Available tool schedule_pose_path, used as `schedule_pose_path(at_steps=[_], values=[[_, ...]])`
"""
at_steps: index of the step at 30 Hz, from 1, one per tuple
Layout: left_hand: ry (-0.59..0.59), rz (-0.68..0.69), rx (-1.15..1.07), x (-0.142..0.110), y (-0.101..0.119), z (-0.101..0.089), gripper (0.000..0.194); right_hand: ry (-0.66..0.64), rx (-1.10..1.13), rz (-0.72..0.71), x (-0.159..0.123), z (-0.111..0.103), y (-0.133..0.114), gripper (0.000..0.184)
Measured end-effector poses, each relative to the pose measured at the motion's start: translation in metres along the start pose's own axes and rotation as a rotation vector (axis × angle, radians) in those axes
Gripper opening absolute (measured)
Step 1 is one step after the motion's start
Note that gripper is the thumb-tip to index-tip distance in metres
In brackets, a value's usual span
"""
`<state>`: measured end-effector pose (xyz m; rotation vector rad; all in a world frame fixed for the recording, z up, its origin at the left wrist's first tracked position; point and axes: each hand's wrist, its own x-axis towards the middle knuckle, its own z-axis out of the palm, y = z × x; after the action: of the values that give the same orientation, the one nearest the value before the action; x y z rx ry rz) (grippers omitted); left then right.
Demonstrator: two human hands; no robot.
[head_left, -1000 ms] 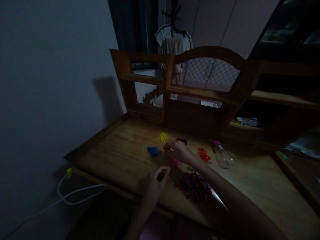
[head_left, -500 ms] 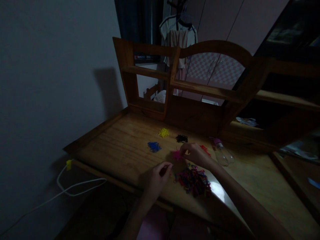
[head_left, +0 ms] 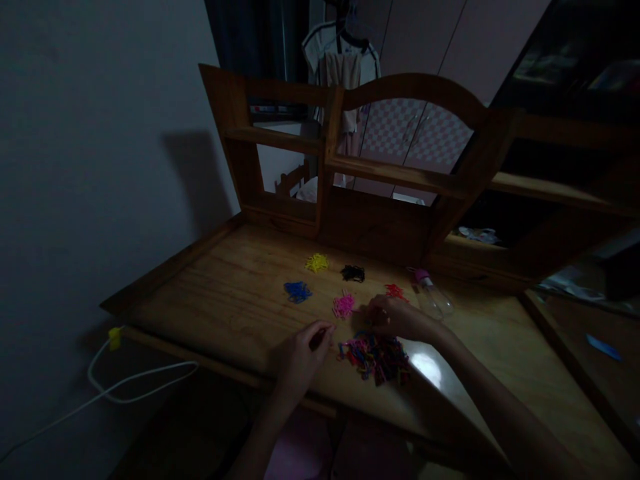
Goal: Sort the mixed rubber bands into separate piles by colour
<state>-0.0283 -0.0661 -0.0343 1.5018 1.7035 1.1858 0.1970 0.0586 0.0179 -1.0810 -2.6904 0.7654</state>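
A mixed pile of small coloured clips (head_left: pixel 377 360), which look like paper clips, lies near the front of the wooden desk. My right hand (head_left: pixel 395 319) hovers just behind this pile with its fingers curled down; whether a piece is between them is hidden. To the left of the pile is my left hand (head_left: pixel 306 350), thumb and fingertips pinched together, and anything it holds is too small to make out. Single-colour heaps sit farther back: pink clips (head_left: pixel 344 305), blue clips (head_left: pixel 298 291), yellow clips (head_left: pixel 317 263), black clips (head_left: pixel 353 273) and red clips (head_left: pixel 395 291).
A clear bottle with a pink cap (head_left: pixel 434 297) lies right of the red heap. Wooden shelving (head_left: pixel 395 175) rises along the desk's back edge. At the left, a white cable (head_left: pixel 145 370) hangs by a yellow tag (head_left: pixel 115 338). Light glares on the desk beside the mixed pile.
My right hand has drawn back from the pink heap to the right, toward the mixed pile. My left hand stays pinched in about the same place. The view has shifted slightly.
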Motion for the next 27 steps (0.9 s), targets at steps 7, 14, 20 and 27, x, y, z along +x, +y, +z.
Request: schedule_pose_path(at_steps=[7,14,20,27], values=[[-0.006,-0.005,0.010,0.000,0.002,-0.001,0.025,-0.066,-0.037,0.047,0.006,0.011,0.001,0.013],[-0.009,-0.023,0.018,0.001,0.004,-0.002,0.022,-0.095,0.056,0.026,0.003,0.003,0.006,0.012],[-0.020,-0.018,0.000,0.001,0.003,-0.001,0.022,-0.057,0.242,-0.083,0.005,-0.015,0.004,0.010],[-0.023,-0.016,-0.028,0.001,0.002,-0.001,0.023,0.045,0.557,-0.083,0.069,-0.010,0.003,0.020]])
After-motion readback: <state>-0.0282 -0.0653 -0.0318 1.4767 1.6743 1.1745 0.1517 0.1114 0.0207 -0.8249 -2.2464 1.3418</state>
